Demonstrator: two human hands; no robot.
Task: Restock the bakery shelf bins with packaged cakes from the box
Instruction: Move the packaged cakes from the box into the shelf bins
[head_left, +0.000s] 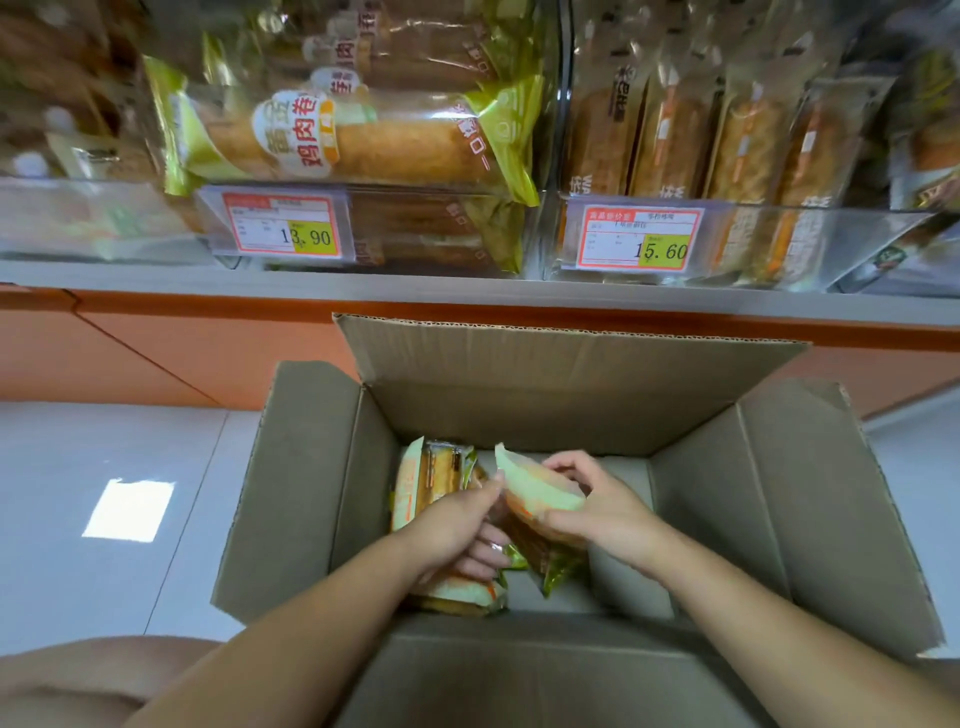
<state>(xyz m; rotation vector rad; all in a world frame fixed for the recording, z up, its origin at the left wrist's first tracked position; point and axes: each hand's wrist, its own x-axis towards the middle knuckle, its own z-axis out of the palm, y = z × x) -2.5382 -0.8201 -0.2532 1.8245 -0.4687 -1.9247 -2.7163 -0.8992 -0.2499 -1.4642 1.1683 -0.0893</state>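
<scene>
Reaching into the open cardboard box (727, 493) at centre frame with both hands. My right hand (597, 499) grips a packaged cake (540, 488) with a pale green and white wrapper; fingers are curled over its top edge and the thumb is under its near side. The cake is tilted, its left end up, just above the other packs. My left hand (457, 525) is just left of it, with the thumb tip touching the held cake's left end. Its fingers are bent down onto the packs below, and I cannot tell if it is gripping or only resting.

Under the left hand, at the box's near side, lies a second pack (457, 592), flat, with the same green-white wrapper. A third pack (421, 483) stands on edge against the box's left wall. A pack with green ends (550, 566) lies below the right hand. The right half of the box floor is bare cardboard.

The box sits on the grey floor (104, 493) in front of the shelf (467, 291). In the upper frame, the left bin (171, 218) holds roll packs behind a price tag (283, 228) reading 13.90. The right bin (857, 244) holds upright packs behind a second price tag (639, 239) reading 15.60. My knee (78, 675) shows at lower left.
</scene>
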